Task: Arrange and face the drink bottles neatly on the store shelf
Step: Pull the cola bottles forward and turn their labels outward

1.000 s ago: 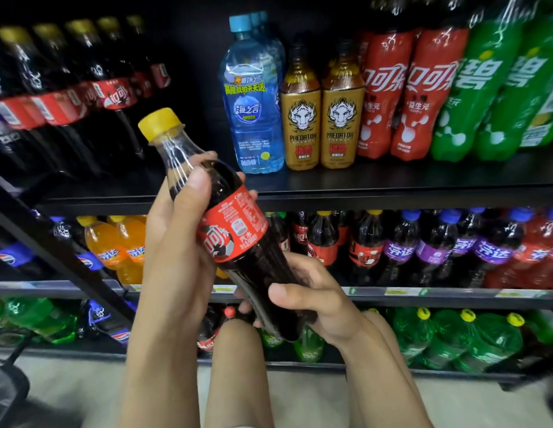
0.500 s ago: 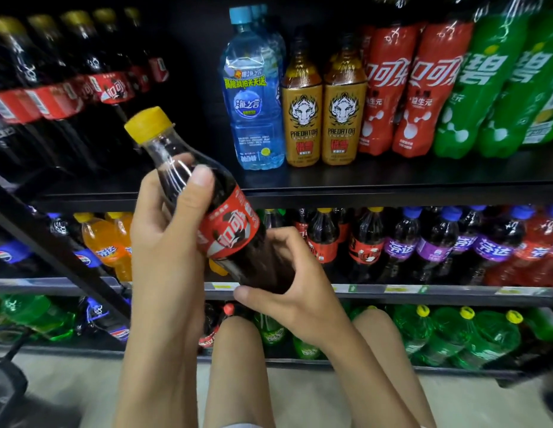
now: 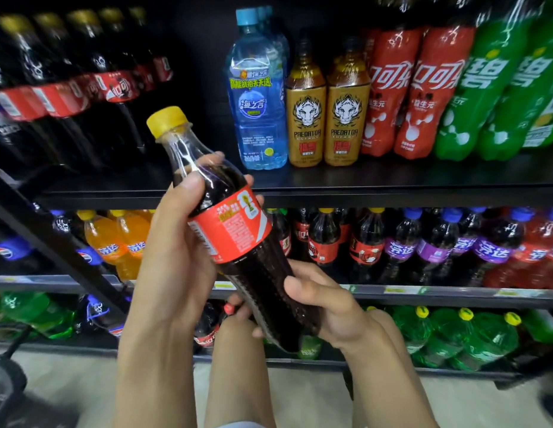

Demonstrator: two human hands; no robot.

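I hold a cola bottle (image 3: 238, 233) with a yellow cap and red label in front of the shelves, tilted with its cap up and to the left. My left hand (image 3: 179, 251) grips its upper body around the label, thumb on the shoulder. My right hand (image 3: 324, 307) grips the bottle's lower end from the right. The label's barcode and text side faces me. Behind the bottle, the black upper shelf (image 3: 392, 193) has a bare gap left of the blue water bottle (image 3: 258, 97).
The upper shelf holds cola bottles (image 3: 84, 91) at left, two gold Predator bottles (image 3: 326, 112), red cola bottles (image 3: 414, 91) and green Sprite bottles (image 3: 500, 88). The middle shelf carries orange Fanta (image 3: 114, 242), small colas (image 3: 324, 242) and purple Fanta (image 3: 429, 245). Green bottles (image 3: 454, 335) fill the bottom shelf.
The bottle has been turned in my hands, so the logo side gave way to the barcode side. My right hand slid lower on the bottle, which now stands more upright.
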